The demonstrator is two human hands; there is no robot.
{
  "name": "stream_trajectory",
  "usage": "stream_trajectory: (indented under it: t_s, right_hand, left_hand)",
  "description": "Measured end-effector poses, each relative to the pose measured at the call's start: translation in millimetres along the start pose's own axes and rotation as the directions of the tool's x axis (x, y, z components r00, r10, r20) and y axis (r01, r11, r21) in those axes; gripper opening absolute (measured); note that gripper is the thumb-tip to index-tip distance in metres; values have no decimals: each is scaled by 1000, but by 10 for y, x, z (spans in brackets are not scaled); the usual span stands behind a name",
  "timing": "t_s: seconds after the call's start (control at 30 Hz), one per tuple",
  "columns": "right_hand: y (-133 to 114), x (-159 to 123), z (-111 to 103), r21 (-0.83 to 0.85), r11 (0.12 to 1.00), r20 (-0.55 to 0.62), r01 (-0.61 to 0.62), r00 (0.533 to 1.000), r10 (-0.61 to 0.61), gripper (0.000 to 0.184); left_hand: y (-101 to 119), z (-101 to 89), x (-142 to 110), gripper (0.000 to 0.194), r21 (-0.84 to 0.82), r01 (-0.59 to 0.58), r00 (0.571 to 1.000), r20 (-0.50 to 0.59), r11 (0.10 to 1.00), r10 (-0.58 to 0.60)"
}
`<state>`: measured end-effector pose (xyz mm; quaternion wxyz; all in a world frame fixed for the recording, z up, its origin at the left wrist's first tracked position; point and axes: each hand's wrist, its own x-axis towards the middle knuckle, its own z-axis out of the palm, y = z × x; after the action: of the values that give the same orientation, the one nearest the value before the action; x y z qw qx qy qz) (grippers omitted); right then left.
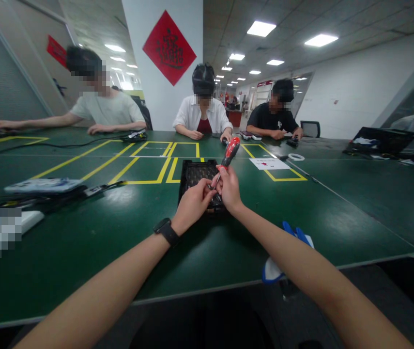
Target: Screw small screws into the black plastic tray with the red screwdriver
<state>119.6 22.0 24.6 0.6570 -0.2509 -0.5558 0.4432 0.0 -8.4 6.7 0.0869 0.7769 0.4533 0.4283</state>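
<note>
My right hand (229,188) is closed around a screwdriver (231,151) with a red and black handle. The handle points up and away, and the thin metal shaft runs down between my two hands. Close beside it, my left hand (196,199) has its thumb and fingertips pinched near the shaft's lower end; what they hold, if anything, is too small to make out. Both hands are over the near part of a black tray (184,180) with a dark, patterned inside. My hands hide part of the tray.
Blue and white gloves (272,271) lie by the table's front edge, under my right forearm. A printed sheet (269,164) and a white tape roll (296,157) are farther right. Cables and a flat packet (43,185) lie left. Several people sit across the green table (127,252).
</note>
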Motion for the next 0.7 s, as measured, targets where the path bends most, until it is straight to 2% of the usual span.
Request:
stream_trajectory:
  t_s: [0.13,0.27,0.4,0.7]
  right_hand:
    - [23,1,-14,-6,1000,-13,15,1000,-15,24]
    - [27,1,-21,7,1000,12,12,1000,-12,25]
    - [14,6,-21,12,1000,15,11,1000,-11,27]
    - [-6,-10,-5,-9,1000,-13,25,1000,-26,27]
  left_hand:
    - [-20,6,3,15,15,32,999,-11,999,-32]
    - [-45,7,3,10,39,5,1000,13,999,-6]
    - [-31,-4,-2,16,64,-29,999,39,998,27]
    - [-66,6,36,15,-91,25,999,26,996,-23]
